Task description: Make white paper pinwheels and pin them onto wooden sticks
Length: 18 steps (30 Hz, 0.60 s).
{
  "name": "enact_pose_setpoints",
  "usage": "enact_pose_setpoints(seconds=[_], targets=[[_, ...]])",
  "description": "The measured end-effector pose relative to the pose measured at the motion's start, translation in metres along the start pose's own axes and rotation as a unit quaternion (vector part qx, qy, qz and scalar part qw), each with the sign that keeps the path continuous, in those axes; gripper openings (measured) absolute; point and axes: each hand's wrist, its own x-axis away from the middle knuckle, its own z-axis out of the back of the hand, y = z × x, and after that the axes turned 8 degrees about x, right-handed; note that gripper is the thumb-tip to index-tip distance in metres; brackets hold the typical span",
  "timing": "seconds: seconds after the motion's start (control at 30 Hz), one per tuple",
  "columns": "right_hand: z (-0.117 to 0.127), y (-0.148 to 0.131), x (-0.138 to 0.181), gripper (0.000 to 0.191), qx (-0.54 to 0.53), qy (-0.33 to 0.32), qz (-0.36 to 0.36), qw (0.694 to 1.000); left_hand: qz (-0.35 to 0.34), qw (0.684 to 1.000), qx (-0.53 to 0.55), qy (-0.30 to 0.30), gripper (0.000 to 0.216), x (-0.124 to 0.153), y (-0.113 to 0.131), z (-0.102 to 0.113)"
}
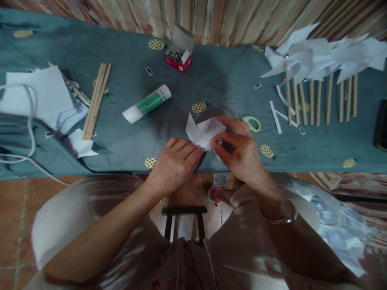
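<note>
A white paper pinwheel [203, 132], partly folded, lies at the table's near edge between my hands. My left hand [178, 161] is closed on its lower left edge, the fingertips pressed onto the paper. With thumb and index finger, my right hand [238, 147] pinches the paper's right side, while another finger rests along its upper right edge. Just beyond my right hand are scissors [251, 123] with light green handles, blades pointing up and left. Farther left lies a glue stick [148, 104] with a green label.
A red open box [178, 62] of small metal pins stands at the back. Finished pinwheels [314, 56] on wooden sticks lie at right, near paper strips [275, 117]. At left are wooden sticks [97, 100], a paper stack [39, 90] and a white cable [30, 121].
</note>
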Motion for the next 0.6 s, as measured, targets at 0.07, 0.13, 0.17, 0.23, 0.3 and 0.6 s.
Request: enact_pose_setpoints(seconds=[0.07,0.13,0.17,0.23,0.3,0.6], targets=[[-0.002,-0.002,0.000,0.009,0.017,0.003,0.004,1.000,0.003,1.000,0.012,-0.002,0.018,0.001,0.001,0.000],[-0.003,-0.003,-0.001,0.009,0.024,-0.001,0.006,1.000,0.001,1.000,0.016,-0.012,0.020,0.002,0.001,0.000],[-0.004,-0.004,-0.002,0.009,0.026,-0.002,0.006,1.000,0.000,1.000,0.017,-0.017,0.020,0.002,0.001,0.000],[-0.006,-0.004,-0.003,0.010,0.029,0.003,0.006,1.000,-0.002,1.000,0.017,-0.025,0.018,0.002,0.001,0.000],[-0.008,-0.005,-0.004,0.011,0.032,0.004,0.006,0.999,0.000,1.000,0.018,-0.026,0.018,0.001,0.001,0.000],[-0.013,-0.006,-0.006,0.015,0.068,0.011,0.018,0.997,0.015,0.999,0.029,-0.024,0.018,0.001,-0.001,-0.004]])
